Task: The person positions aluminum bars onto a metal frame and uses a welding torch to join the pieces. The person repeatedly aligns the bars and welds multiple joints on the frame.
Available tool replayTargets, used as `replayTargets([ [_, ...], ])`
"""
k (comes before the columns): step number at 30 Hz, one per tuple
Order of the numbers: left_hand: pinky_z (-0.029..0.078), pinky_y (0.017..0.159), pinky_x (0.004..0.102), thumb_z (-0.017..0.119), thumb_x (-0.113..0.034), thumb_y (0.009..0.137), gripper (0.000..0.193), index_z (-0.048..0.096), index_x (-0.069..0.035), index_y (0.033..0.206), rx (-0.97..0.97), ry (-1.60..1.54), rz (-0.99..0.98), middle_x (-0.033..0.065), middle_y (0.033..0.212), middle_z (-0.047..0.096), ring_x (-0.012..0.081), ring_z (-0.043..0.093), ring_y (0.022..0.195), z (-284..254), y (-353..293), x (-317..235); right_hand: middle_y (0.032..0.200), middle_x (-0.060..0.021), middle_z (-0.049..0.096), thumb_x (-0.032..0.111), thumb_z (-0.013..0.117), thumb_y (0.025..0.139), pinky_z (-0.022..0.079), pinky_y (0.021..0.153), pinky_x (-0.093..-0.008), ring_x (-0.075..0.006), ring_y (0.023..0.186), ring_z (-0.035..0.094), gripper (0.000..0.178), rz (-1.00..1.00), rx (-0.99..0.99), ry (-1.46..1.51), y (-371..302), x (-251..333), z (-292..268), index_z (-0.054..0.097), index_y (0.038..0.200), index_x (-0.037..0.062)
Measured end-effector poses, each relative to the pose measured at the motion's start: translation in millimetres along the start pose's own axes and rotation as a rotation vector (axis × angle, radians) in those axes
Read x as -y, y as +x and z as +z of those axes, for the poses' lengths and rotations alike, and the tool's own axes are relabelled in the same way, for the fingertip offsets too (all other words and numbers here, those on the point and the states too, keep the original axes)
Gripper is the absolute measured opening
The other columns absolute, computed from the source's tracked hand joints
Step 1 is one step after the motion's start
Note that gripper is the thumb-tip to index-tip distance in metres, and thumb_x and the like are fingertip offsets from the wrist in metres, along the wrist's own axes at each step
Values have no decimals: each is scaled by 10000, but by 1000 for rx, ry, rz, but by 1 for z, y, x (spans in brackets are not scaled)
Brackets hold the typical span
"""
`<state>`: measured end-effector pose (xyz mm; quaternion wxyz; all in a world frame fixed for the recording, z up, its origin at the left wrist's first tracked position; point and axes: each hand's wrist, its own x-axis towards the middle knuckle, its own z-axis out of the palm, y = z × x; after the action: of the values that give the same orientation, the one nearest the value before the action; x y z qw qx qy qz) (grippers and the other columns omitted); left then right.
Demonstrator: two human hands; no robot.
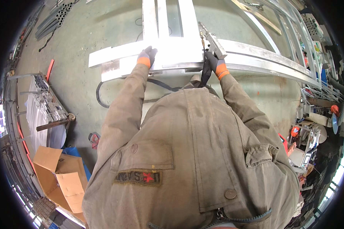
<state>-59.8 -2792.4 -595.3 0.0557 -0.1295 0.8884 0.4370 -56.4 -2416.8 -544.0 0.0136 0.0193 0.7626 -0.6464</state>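
My left hand (149, 55), in a dark glove with an orange cuff, rests on a shiny flat metal bar (122, 68). Its fingers lie over the bar, thumb a little apart. Held in my gloved right hand (214, 63) is a silver-grey welding gun (216, 46) with a thin brass-coloured nozzle pointing away from me. A black sleeved cable (205, 76) hangs down from the gun toward my body. Crosswise before me lie long metal bars, and upright lengths (162, 19) join them from the far side. Strong glare washes out the metal between my hands.
To the right, a metal frame (294, 30) stands by the bars. Stacked metal profiles (46, 103) and an open cardboard box (61, 175) are on the left. Steel tubes (55, 21) lie far left. A dark hose (99, 95) loops on the floor. Tools clutter the right side.
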Motion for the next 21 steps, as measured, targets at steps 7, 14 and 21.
replayTargets([
  [7, 399, 1177, 381, 650, -593, 958, 841, 496, -17, 1550, 419, 162, -7, 193, 1523, 581, 312, 531, 1423, 14, 54, -6, 935, -44, 682, 258, 687, 918, 553, 716, -335, -149, 838, 644, 295, -11, 219, -244, 14, 22, -17, 681, 1139, 62],
  [14, 360, 1212, 398, 728, -576, 916, 915, 444, -24, 1589, 561, -2, -92, 174, 1603, 498, 294, 462, 1479, -14, 36, -24, 1023, -58, 696, 280, 726, 901, 569, 774, -318, -153, 907, 661, 425, 69, 236, -155, 13, 22, -19, 700, 1245, 31],
  [21, 341, 1227, 413, 773, -561, 882, 954, 436, -19, 1592, 483, -237, -272, 177, 1622, 474, 308, 435, 1503, -18, 9, -57, 1024, -51, 706, 324, 765, 907, 561, 763, -320, -156, 908, 655, 391, 138, 165, -72, 10, 6, -18, 738, 1193, 58],
])
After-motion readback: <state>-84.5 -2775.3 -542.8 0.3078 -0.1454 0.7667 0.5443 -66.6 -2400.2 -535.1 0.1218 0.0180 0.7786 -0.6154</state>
